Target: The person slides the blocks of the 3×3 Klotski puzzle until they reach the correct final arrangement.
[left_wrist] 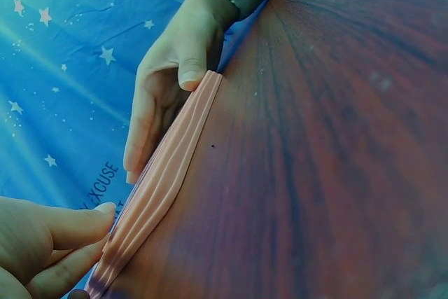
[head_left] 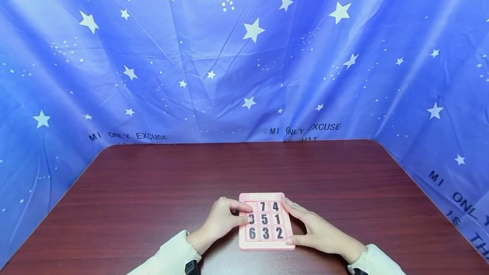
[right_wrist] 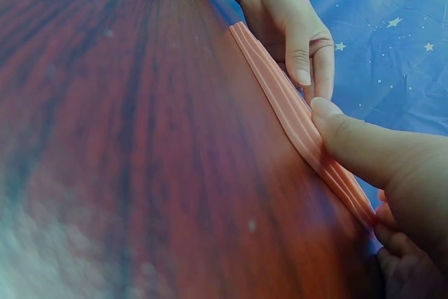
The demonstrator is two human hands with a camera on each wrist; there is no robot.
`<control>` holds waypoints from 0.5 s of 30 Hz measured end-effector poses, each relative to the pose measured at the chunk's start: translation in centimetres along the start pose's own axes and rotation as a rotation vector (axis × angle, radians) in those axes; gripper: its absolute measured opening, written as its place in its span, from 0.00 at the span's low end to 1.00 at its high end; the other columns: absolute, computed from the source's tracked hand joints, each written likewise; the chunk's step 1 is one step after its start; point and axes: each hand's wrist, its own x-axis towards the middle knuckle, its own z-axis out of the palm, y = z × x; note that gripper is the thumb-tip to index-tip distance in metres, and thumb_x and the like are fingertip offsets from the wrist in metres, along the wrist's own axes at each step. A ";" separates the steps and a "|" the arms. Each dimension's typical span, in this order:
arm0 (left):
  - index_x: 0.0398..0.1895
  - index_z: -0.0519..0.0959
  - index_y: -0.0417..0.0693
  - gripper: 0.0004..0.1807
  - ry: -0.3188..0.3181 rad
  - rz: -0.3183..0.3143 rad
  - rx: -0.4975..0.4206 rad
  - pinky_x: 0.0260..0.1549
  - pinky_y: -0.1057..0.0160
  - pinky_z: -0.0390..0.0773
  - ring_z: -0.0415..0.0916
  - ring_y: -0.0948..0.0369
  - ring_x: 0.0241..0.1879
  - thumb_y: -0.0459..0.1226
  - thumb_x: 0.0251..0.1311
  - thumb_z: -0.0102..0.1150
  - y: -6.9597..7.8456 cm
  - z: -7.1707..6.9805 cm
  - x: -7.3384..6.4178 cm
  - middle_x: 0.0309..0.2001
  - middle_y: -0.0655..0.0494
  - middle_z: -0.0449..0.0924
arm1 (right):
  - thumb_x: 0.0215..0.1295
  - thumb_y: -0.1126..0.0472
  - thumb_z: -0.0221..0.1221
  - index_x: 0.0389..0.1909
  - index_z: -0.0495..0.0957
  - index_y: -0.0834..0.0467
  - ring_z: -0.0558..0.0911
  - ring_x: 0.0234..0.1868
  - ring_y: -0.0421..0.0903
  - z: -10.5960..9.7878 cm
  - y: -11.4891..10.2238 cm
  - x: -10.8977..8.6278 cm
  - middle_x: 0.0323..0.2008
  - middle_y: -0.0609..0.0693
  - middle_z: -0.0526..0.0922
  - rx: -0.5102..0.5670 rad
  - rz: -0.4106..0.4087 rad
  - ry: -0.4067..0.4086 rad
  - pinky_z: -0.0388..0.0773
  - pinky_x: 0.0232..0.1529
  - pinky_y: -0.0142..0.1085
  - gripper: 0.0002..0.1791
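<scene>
From here I'd call the pink sliding-number puzzle light and stiff, hard plastic by its sheen and fairly slick, hardly fragile, though a loose tile might jam if pushed crookedly. It lies on the dark red, streaky-grained table, between the two hands. At the puzzle's right side, the right hand clasps the border, thumb by the lower corner and fingers toward the upper one; that looks the right place to steady it. Over its left side, the thumb and forefinger of the left hand are a little parted, tips resting on the face near the gap at its upper-left corner; I see nothing pinched. The puzzle's outer wall is ridged lengthwise, which should help grip; its square tiles carry bold black numerals. Beyond it hangs a creased blue curtain with white stars.
</scene>
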 end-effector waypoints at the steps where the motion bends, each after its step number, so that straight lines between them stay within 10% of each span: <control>1: 0.30 0.88 0.50 0.10 -0.003 -0.001 -0.003 0.37 0.70 0.70 0.74 0.69 0.32 0.36 0.39 0.74 0.0 0.0 0.0 0.32 0.60 0.85 | 0.56 0.44 0.63 0.69 0.56 0.64 0.60 0.67 0.60 0.0 0.0 0.0 0.69 0.62 0.58 0.000 0.003 -0.001 0.45 0.62 0.18 0.47; 15: 0.30 0.88 0.52 0.11 0.014 0.000 0.041 0.32 0.67 0.62 0.64 0.67 0.30 0.36 0.38 0.74 0.2 0.0 -0.2 0.30 0.62 0.84 | 0.56 0.45 0.63 0.69 0.56 0.65 0.60 0.68 0.58 0.0 0.1 0.0 0.69 0.63 0.58 0.003 -0.020 0.006 0.44 0.62 0.17 0.47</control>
